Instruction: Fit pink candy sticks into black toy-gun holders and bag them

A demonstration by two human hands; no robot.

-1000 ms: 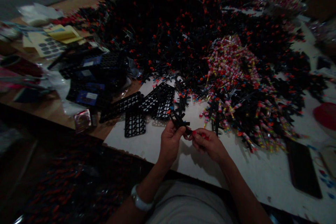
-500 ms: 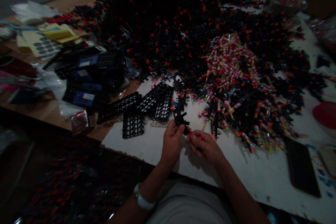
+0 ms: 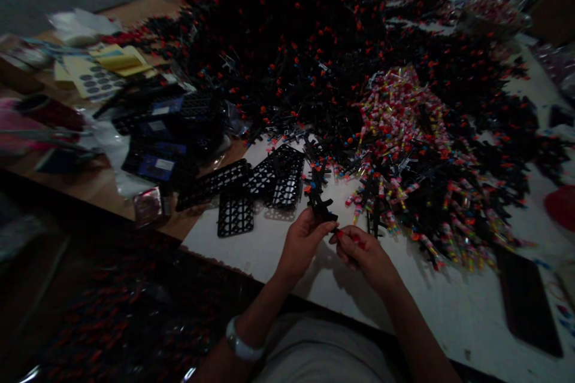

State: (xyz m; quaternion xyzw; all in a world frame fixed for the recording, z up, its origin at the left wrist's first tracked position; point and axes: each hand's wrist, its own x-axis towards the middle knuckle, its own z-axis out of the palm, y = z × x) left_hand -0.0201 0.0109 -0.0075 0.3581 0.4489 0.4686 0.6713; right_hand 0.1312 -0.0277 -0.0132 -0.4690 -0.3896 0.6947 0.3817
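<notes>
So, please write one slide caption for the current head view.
Left hand holds a black toy gun, right hand a red piece, near a toy heap.

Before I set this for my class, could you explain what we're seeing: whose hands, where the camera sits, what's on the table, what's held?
There's no machine here, just one person's bare hands. The camera is worn on that person's head, looking forward and down. The left hand holds a small black gun-shaped piece. The right hand pinches a small red piece close by; it's too dark to tell whether the pieces touch. On the table lie a wide dark heap dotted with orange, a pile of colourful little tubes, black grid-like panels and a flat dark phone-like slab.
</notes>
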